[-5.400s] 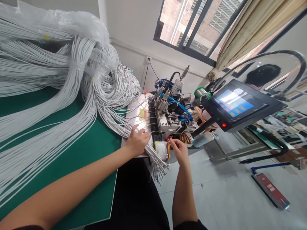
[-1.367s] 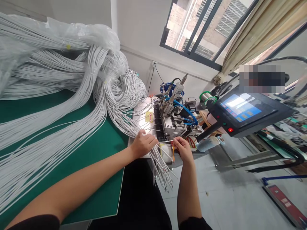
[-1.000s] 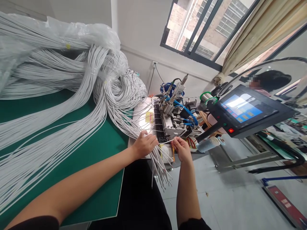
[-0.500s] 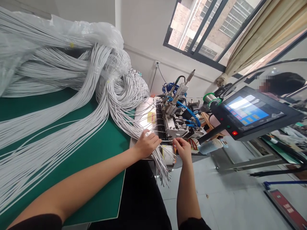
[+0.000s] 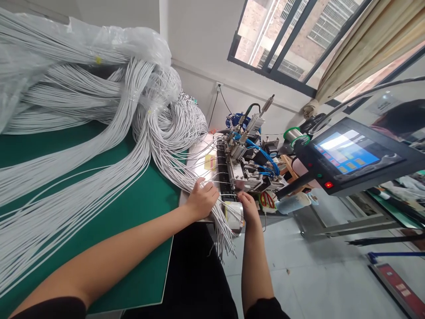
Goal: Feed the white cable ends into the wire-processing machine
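My left hand [image 5: 203, 198] is closed over a bundle of thin white cables [image 5: 172, 170] at the metal plate [image 5: 195, 166] in front of the machine. The cables' loose ends [image 5: 224, 241] hang past the plate's near edge. My right hand [image 5: 248, 206] pinches the end of one white cable [image 5: 227, 194] at the near end of the machine [image 5: 237, 170], which has metal blocks and blue air hoses. Several single cables run from the bundle into the dark slotted strip along its side. The cable tip between my right fingertips is too small to make out.
Large bundles of white cable [image 5: 83, 195] lie across the green table [image 5: 146, 252], some in clear plastic. A touch screen [image 5: 352, 153] on an arm stands to the right, beside a wire spool [image 5: 295, 136]. A white cylindrical container [image 5: 234, 217] sits below the machine. Another person's dark hair [image 5: 403, 119] shows behind the screen.
My right hand has moved slightly left, closer to the machine's slotted strip, with the cable end. My left hand has shifted a little to the left over the bundle.
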Demonstrator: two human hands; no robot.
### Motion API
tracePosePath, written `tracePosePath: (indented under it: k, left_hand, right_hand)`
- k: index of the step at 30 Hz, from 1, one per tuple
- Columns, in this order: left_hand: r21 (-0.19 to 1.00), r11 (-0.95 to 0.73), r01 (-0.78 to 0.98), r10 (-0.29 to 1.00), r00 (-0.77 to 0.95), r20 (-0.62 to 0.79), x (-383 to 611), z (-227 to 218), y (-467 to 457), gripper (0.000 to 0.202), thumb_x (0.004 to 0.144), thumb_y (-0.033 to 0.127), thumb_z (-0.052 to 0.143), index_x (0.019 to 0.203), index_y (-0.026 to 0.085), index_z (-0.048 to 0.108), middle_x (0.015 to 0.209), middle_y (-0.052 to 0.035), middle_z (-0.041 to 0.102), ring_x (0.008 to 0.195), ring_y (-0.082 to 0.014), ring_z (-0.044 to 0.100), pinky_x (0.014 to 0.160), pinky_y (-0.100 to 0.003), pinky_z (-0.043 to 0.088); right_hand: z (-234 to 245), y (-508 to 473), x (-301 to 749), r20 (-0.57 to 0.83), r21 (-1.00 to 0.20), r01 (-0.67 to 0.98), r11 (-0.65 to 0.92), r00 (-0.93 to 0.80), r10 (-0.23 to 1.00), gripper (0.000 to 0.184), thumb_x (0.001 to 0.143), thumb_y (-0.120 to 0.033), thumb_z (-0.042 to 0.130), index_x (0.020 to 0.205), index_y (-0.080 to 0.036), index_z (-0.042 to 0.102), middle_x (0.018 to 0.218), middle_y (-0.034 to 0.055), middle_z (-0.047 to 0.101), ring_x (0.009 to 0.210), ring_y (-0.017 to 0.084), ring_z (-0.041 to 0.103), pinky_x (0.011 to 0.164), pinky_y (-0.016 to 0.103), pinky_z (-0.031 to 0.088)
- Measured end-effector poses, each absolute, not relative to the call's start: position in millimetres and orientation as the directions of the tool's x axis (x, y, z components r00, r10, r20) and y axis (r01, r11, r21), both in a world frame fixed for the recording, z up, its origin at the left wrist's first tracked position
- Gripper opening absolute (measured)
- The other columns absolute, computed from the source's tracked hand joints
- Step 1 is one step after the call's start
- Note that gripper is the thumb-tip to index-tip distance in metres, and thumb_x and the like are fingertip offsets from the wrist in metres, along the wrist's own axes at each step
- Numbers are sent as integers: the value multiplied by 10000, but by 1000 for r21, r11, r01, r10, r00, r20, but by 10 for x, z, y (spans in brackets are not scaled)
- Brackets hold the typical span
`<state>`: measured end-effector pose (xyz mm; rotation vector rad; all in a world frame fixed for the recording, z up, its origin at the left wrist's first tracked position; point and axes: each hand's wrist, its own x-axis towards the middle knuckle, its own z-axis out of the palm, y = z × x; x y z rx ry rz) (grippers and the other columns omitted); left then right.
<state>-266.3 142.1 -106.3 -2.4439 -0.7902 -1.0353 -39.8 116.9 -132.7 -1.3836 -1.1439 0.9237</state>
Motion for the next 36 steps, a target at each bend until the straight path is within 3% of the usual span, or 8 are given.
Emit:
tracePosePath:
  k: [6,11,13,24,28,33,36]
  left_hand:
    - [-171,-766,620,298,578,760,-2688,-1050,1401,163,761,60,485,729,180,592,782,-51,621,890,-213,540,951,-473,278]
    - [-192,-768,611,266,577,772,-2702,-1054,1395,175,765,59,487,767,175,617,859,-56,653,947,-218,551,951,-474,278]
    - [-184,-772,609,265,571,777,-2702,-1057,1401,197,773,55,478,800,174,633,883,-59,662,965,-220,557,959,-479,274]
    - [-132,-789,599,281,545,790,-2707,-1031,1409,191,861,98,499,889,198,660,947,-39,687,1003,-221,590,1008,-515,237]
    - [-133,-796,590,264,537,801,-2714,-1019,1407,206,878,104,485,897,212,659,919,-24,692,986,-206,594,1023,-511,225]
    - [-141,-801,581,238,526,816,-2722,-1016,1409,179,885,127,508,911,226,654,878,-1,696,969,-189,600,1049,-515,212]
    - [-143,-809,570,218,518,827,-2730,-1014,1407,198,883,116,512,964,233,649,882,10,697,966,-177,604,1066,-515,201]
  right_hand:
    - [-1334,1098,-442,43,-991,133,7,275,961,381,687,-538,645,614,-198,488,529,-47,415,491,104,343,482,232,295]
    - [-1172,763,-324,238,-871,491,33,363,901,334,780,-507,630,780,-174,649,695,23,603,642,160,498,611,267,387]
    - [-1079,593,-290,261,-839,543,38,339,904,329,806,-497,617,795,-173,673,707,36,622,652,170,515,617,275,394]
    - [-822,153,-466,85,-787,613,72,-8,996,215,815,-411,652,849,-212,725,724,39,667,603,166,513,535,265,356]
    - [-851,168,-508,41,-796,604,41,-14,999,233,810,-430,657,848,-207,717,681,24,646,550,143,473,500,257,316]
    - [-915,216,-489,104,-873,487,36,112,988,220,801,-417,674,851,-204,643,694,13,617,604,144,503,541,249,358]
    - [-905,217,-484,61,-901,432,34,50,997,238,804,-431,669,862,-203,638,683,6,599,599,140,494,539,249,352]
